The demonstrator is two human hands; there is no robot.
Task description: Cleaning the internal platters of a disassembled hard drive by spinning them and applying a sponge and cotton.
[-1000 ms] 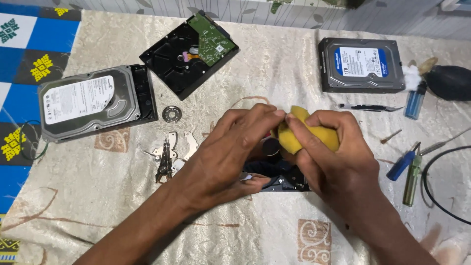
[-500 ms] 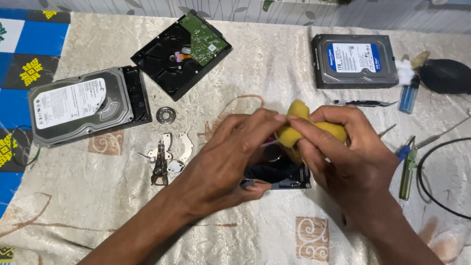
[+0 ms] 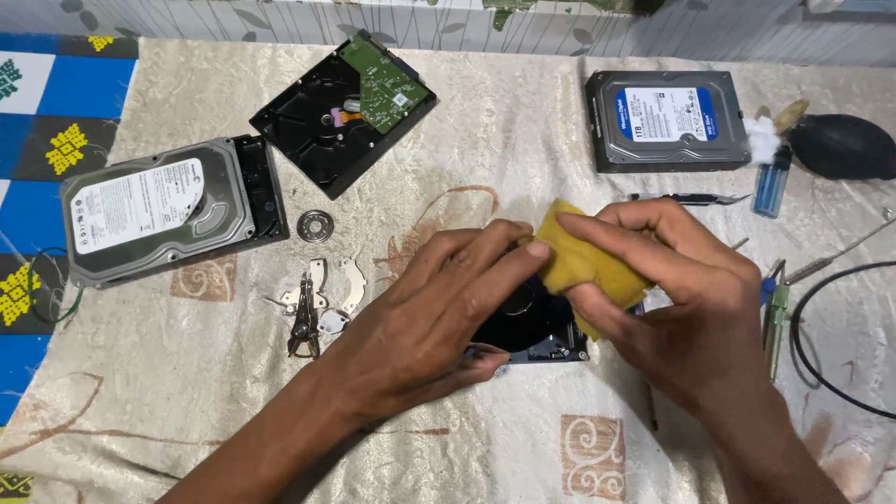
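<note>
- Right hand [image 3: 691,308] closed around a yellow cloth [image 3: 583,266], thumb under and fingers over it, pressing it down onto the open black hard drive [image 3: 532,327] at the middle of the cloth-covered table [image 3: 485,159].
- Left hand [image 3: 439,317] laid flat and narrow over the left part of that same drive, fingertips touching the near edge of the yellow cloth, thumb hooked at the drive's lower edge; gripping nothing outright, as far as can be told, since the palm hides what lies beneath.
- Open drive mostly covered by both hands; only its dark interior and lower right corner showing.
- At 9 o'clock from the hands, just beside the left wrist: a small cluster of shiny metal parts [image 3: 322,299], with a metal ring [image 3: 315,226] a little beyond at 10 o'clock.
- Farther out at 10 o'clock: a silver hard drive with a white label [image 3: 159,210].
- At 11 o'clock, well apart: a black drive turned over, green circuit board [image 3: 383,84] up.
- At 1 o'clock, near the far edge: a drive with a blue and white label [image 3: 667,119].
- At 2 o'clock: a blue lighter [image 3: 771,187], a black rubber blower [image 3: 845,147] and tweezers [image 3: 691,198].
- At 3 o'clock, just beside the right hand: small hand tools [image 3: 777,313] and a black cable [image 3: 821,364].
</note>
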